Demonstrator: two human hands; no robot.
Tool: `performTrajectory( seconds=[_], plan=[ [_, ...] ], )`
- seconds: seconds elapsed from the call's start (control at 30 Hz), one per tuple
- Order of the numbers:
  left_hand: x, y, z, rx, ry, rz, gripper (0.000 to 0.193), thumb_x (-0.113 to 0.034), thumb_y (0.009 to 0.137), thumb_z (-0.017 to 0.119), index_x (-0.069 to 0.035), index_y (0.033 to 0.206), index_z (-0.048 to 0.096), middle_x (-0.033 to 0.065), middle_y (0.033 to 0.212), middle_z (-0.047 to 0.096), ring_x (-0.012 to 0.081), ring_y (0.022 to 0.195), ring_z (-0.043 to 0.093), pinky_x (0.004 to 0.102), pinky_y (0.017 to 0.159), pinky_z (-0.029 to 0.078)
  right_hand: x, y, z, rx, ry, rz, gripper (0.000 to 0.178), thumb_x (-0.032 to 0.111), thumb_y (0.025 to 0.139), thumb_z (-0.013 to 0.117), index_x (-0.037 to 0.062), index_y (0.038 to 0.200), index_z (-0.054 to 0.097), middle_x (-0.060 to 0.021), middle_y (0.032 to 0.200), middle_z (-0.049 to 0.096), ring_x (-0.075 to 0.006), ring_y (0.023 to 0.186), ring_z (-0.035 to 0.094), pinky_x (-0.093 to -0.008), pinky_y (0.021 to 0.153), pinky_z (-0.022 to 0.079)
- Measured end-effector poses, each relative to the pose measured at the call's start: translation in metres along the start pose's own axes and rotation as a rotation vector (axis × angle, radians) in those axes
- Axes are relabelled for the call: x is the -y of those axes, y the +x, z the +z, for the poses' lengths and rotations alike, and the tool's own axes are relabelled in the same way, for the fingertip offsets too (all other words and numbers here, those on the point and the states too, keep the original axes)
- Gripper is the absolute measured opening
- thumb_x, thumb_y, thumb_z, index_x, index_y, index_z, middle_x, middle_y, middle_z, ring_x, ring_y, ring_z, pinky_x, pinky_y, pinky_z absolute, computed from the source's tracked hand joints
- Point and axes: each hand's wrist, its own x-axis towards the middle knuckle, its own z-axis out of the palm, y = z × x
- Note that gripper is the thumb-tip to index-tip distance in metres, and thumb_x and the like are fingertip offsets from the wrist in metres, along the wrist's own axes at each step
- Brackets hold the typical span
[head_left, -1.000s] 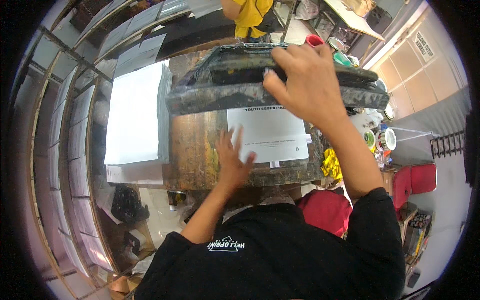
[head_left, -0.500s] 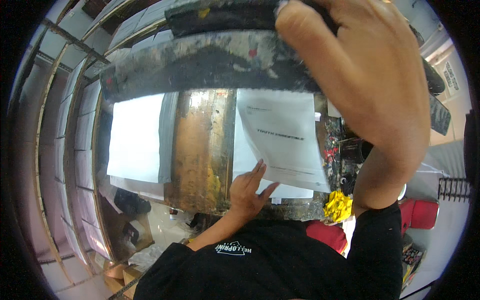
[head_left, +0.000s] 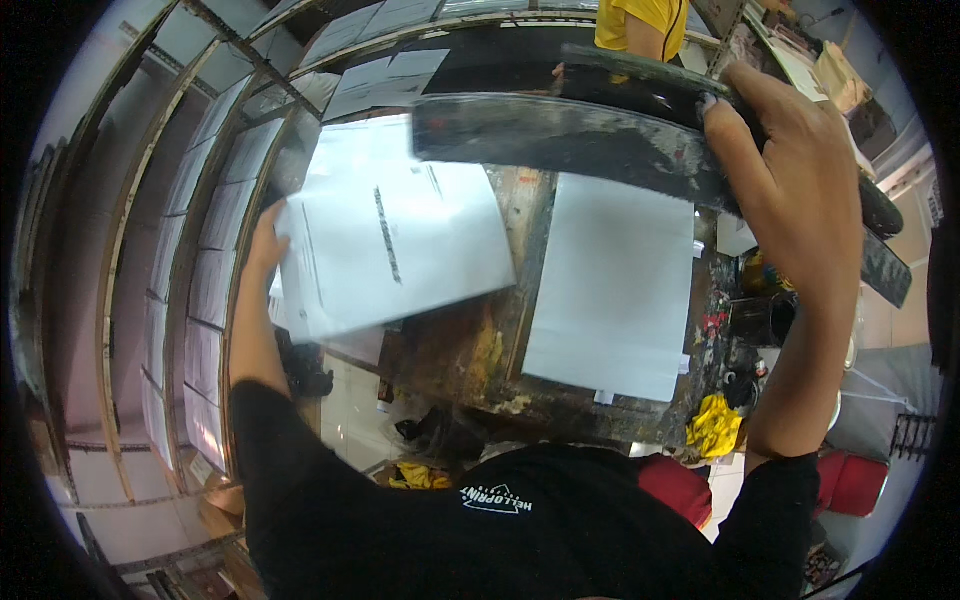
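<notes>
My left hand (head_left: 265, 245), closed on one edge, holds a printed white paper sheet (head_left: 400, 240) with a few dark lines of print, tilted above the left side of the table. Part of a white stack of paper (head_left: 360, 140) shows behind it. My right hand (head_left: 795, 165) grips the raised, ink-stained screen-printing frame (head_left: 570, 140), its thumb over the upper dark bar. Below the frame, a white sheet without visible print (head_left: 615, 290) lies on the stained worktable (head_left: 450, 350), between small white tabs. The fingertips of my left hand are partly hidden.
Tall racks with stacked sheets (head_left: 215, 260) stand on the left. A crumpled yellow cloth (head_left: 714, 425) and a dark cup (head_left: 762, 320) sit at the table's right edge. A red chair (head_left: 850, 485) is at lower right. A person in yellow (head_left: 640, 28) stands beyond.
The printed sheet has left the table's right side and moved left in my left hand, uncovering the sheet below. My right hand still grips the raised frame, and my view has shifted.
</notes>
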Motion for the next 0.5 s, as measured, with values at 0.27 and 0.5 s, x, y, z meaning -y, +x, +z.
performTrajectory(
  seconds=[0.27,0.5],
  plan=[
    [-0.371,-0.172,0.035,0.509,-1.473,0.236,0.099,-0.064,0.087,0.065,0.000,0.154,0.029,0.0257,0.155,0.041,0.0368,0.144,0.041,0.0521,0.122,0.029,0.051,-0.120,0.023,0.185,-0.081,0.087,0.071,0.032,0.081,0.068,-0.0021,0.141,0.050,-0.0219,0.097,0.062,-0.0400,0.095,0.057,-0.0495,0.088,0.043],
    [-0.383,-0.296,0.177,0.772,-2.023,-0.912,0.122,-0.092,0.085,0.031,0.008,0.154,0.019,0.0299,0.153,0.037,0.0421,0.145,0.037,0.0500,0.122,0.030,0.059,-0.344,0.155,0.717,0.187,0.115,0.040,0.050,0.091,0.066,0.0127,0.103,0.070,-0.0112,0.096,0.066,-0.0316,0.096,0.063,-0.0467,0.082,0.050]
  ],
)
